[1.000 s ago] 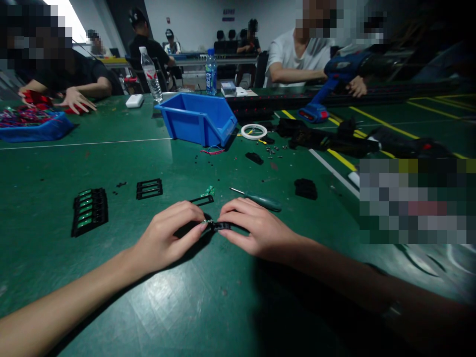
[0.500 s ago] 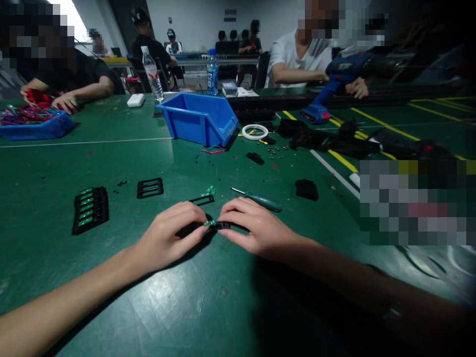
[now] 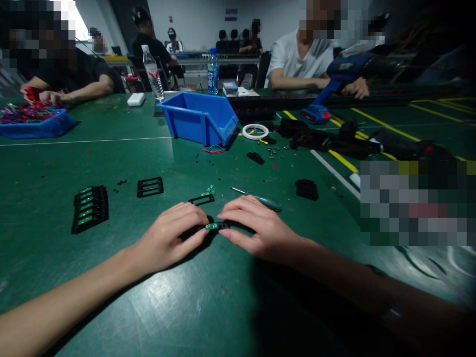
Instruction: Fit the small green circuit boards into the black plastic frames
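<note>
This looks like an electronics assembly workshop; a broad green bench (image 3: 148,307) carries a cordless drill (image 3: 340,72), a screwdriver (image 3: 266,201), loose screws (image 3: 278,148), a blue parts bin (image 3: 186,124) and a blue tray (image 3: 44,129) heaped with coloured wires (image 3: 22,114); yellow lines (image 3: 385,123) cross its surface; people (image 3: 286,62) work along it; others are at tables (image 3: 238,60) behind, near black chairs (image 3: 226,47) and a pale wall (image 3: 193,25).

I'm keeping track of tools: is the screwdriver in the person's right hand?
No, the screwdriver lies on the green table beyond the right hand, which holds a small black part.
</note>
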The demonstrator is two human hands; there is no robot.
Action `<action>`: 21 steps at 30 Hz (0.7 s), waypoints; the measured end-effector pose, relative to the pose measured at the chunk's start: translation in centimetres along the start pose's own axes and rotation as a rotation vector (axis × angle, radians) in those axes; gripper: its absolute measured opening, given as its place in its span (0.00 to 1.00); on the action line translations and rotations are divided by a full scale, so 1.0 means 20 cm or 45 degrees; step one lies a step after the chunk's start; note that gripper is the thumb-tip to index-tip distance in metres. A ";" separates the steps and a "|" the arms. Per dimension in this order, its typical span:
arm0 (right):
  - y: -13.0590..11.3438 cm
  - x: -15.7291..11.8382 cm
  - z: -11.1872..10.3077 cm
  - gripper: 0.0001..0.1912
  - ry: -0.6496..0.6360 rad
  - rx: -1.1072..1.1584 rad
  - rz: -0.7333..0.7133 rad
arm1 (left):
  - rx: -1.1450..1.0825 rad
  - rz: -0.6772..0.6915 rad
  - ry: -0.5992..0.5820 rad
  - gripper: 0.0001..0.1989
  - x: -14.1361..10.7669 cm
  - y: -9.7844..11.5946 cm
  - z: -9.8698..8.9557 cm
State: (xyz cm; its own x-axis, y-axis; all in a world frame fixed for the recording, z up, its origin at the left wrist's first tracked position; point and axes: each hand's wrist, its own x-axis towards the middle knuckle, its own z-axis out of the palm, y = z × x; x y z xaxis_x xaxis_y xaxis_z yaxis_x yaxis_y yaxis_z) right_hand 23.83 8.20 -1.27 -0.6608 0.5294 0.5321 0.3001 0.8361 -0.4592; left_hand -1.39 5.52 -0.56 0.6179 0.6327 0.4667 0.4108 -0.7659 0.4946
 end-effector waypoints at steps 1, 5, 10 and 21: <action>0.00 0.00 0.00 0.10 0.001 -0.004 -0.020 | 0.009 0.007 -0.004 0.10 0.00 0.00 0.00; 0.00 0.01 0.00 0.11 -0.003 -0.021 -0.046 | 0.031 0.010 -0.026 0.09 -0.01 0.01 0.00; -0.02 0.01 0.01 0.11 -0.013 -0.023 -0.029 | 0.044 0.025 -0.052 0.09 0.00 0.01 0.00; -0.03 0.00 0.02 0.05 -0.028 0.049 -0.024 | 0.029 0.061 -0.068 0.10 0.00 0.01 0.01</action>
State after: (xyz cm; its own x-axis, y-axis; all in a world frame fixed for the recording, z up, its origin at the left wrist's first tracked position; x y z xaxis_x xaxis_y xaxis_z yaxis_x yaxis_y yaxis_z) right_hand 23.38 7.63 -1.31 -0.6813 0.5100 0.5251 0.2609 0.8394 -0.4768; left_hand -1.23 5.33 -0.59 0.6721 0.5884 0.4494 0.3943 -0.7982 0.4554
